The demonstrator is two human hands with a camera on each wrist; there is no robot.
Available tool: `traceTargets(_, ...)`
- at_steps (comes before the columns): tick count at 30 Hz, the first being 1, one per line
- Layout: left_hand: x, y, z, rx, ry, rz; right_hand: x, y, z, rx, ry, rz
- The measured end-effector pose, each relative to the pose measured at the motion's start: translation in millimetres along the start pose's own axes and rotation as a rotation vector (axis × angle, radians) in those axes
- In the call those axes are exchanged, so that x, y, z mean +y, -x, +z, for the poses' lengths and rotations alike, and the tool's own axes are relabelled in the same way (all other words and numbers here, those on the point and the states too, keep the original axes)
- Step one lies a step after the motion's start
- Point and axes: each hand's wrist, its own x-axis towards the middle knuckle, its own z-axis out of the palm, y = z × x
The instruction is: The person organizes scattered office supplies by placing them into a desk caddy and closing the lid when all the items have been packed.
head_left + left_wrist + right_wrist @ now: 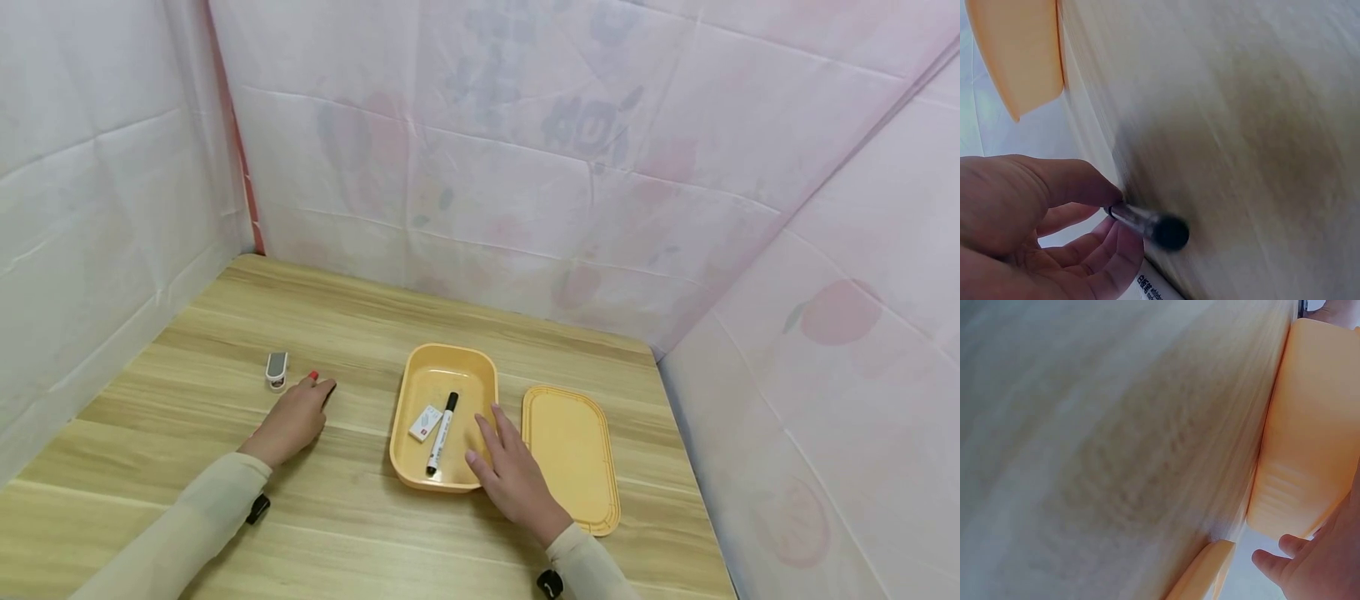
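Left of centre, the left hand [291, 423] pinches a dark pen [1147, 224]; lower centre, the right hand [519, 478], its grip loosely spread and empty, is at the yellow box [450, 358].

We see a wood-grained surface [367, 542], yellowish brown with darker streaks, its corners rounded beyond the box [471, 387], which stands open on it in yellow. Just right of the box lies a flat yellow lid [573, 458]; well to the box's left we find a small grey-and-white object [277, 367] and a mostly hidden white marker [1157, 287].
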Motion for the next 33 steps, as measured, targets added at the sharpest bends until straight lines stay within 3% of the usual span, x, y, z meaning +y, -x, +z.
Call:
traceTargets(9,2.1,1.7,-2.0,0.015,0.017,0.009,1,0,0,0.005,0.002,-0.005)
traceTargets(19,12.2,1.5,-6.0,0.136,0.025,0.115,1,0,1,0.012,0.012,-0.018)
traceTargets(33,20.5,-3.3,-4.0,0.143,0.009,0.148,-1,0,-2,-0.005,-0.007,0.000)
